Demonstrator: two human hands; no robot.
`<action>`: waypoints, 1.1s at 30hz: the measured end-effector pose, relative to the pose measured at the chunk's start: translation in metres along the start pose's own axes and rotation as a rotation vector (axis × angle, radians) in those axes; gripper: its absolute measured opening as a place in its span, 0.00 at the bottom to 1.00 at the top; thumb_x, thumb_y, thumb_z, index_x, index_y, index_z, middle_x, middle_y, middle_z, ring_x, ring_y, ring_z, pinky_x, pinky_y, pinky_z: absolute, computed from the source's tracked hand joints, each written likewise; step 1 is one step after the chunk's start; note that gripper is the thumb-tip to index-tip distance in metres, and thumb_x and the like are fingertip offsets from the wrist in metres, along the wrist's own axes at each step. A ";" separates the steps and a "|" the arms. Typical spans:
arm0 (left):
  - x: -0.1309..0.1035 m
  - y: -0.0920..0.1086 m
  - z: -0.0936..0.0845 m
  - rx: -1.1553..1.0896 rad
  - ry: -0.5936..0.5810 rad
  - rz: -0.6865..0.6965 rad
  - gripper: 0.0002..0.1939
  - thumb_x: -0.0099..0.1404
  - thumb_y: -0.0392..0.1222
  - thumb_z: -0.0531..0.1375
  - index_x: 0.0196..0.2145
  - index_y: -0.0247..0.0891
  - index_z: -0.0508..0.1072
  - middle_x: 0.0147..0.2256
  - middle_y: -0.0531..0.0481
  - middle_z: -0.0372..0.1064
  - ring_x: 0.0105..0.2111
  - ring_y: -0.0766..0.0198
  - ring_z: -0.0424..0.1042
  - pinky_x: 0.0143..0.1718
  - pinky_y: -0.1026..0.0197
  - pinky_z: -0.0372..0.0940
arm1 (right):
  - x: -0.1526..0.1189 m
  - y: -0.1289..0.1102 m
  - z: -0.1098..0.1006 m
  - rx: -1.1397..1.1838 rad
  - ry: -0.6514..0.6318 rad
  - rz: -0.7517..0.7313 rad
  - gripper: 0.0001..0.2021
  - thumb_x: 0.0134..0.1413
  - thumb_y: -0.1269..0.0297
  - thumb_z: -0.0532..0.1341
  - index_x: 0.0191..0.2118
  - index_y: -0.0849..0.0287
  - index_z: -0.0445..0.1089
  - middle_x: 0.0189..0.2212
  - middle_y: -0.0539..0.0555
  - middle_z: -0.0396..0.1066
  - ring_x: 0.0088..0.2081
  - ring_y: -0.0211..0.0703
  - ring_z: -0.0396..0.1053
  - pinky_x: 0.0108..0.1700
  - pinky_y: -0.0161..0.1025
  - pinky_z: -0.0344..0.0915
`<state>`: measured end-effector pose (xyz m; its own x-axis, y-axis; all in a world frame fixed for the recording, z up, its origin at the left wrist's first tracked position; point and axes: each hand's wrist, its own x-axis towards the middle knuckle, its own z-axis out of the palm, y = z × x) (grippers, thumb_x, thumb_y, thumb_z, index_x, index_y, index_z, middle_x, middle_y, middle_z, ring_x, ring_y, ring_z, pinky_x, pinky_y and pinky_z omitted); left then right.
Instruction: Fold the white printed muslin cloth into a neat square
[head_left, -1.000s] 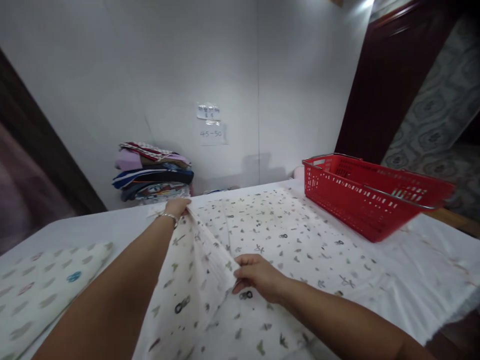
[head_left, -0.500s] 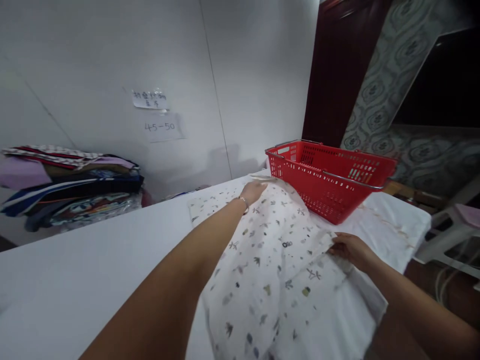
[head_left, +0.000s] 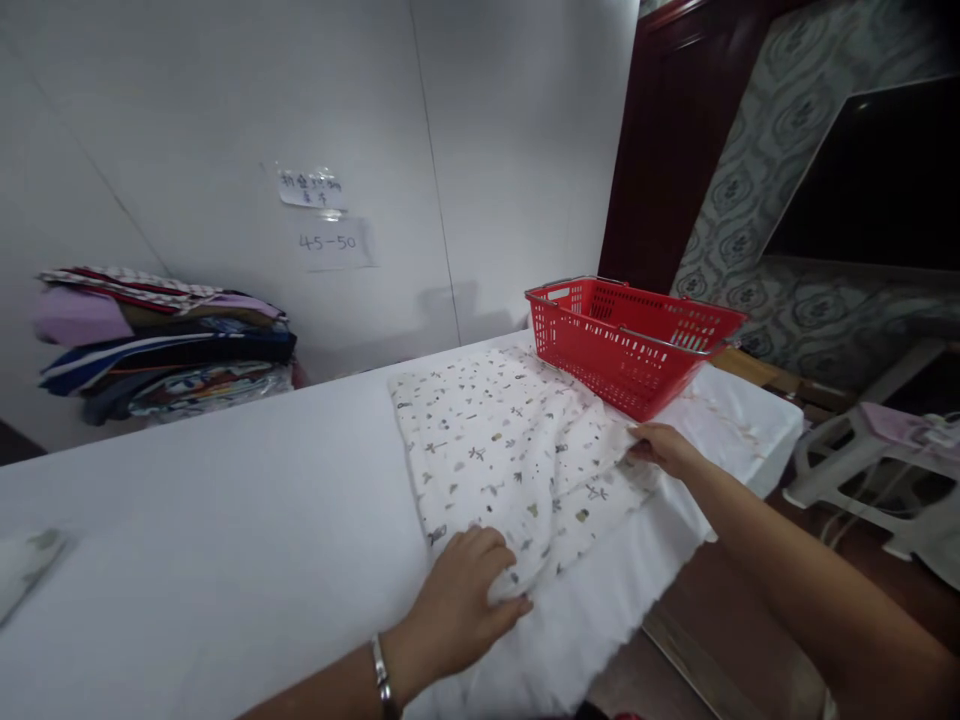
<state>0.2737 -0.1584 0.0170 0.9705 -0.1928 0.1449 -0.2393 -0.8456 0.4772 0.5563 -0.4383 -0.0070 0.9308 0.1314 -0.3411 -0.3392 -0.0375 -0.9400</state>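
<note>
As right hand (head_left: 666, 450) pinches edge of printed cloth (head_left: 480, 445), left hand (head_left: 465, 600), thumb parted from curled fingers, touches near corner; red basket (head_left: 600, 360) sits beyond right hand.

Cloth (head_left: 472, 470), red basket (head_left: 600, 350) on table (head_left: 247, 510)

And there's the sparkle, just shy of 7 o'clock: a silver-coloured metal bracelet (head_left: 383, 678) circling the left wrist, a narrow, rounded band, glossy and bright along its upper stretch, darker lower down, its finer detail lost to blur! Beyond it, at 6 o'clock, comes the left hand (head_left: 465, 600), bare, with rounded fingertips. Over to nearly 4 o'clock, the right hand (head_left: 669, 452) is bare as well, and so is the right forearm (head_left: 787, 560), slim at the wrist, broadening towards the edge. Down there, a pale sliver (head_left: 829, 704) shows beside the arm; sleeve or background, I can't tell!
</note>
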 end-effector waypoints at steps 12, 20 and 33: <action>-0.029 0.002 0.028 0.262 0.079 -0.163 0.04 0.63 0.39 0.53 0.35 0.39 0.66 0.38 0.48 0.64 0.39 0.57 0.61 0.40 0.55 0.56 | 0.008 -0.049 0.005 -0.193 0.077 0.022 0.04 0.54 0.74 0.60 0.30 0.64 0.64 0.17 0.49 0.66 0.18 0.33 0.65 0.21 0.29 0.68; -0.031 0.001 0.016 0.234 0.160 -0.317 0.08 0.55 0.29 0.52 0.32 0.39 0.63 0.34 0.50 0.64 0.37 0.61 0.63 0.38 0.59 0.57 | 0.010 -0.046 -0.007 -0.295 0.092 0.081 0.07 0.51 0.71 0.63 0.30 0.63 0.63 0.15 0.46 0.62 0.16 0.33 0.64 0.19 0.28 0.66; -0.072 -0.009 0.022 0.132 0.338 -0.513 0.04 0.60 0.38 0.49 0.30 0.41 0.63 0.32 0.53 0.64 0.32 0.64 0.65 0.31 0.63 0.61 | -0.015 0.000 -0.033 -0.390 0.007 0.209 0.10 0.47 0.70 0.67 0.25 0.62 0.63 0.11 0.47 0.63 0.16 0.34 0.64 0.20 0.29 0.65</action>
<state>0.2063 -0.1476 -0.0164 0.8924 0.4033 0.2024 0.2807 -0.8474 0.4508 0.5463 -0.4730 -0.0023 0.8492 0.0748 -0.5228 -0.4444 -0.4338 -0.7838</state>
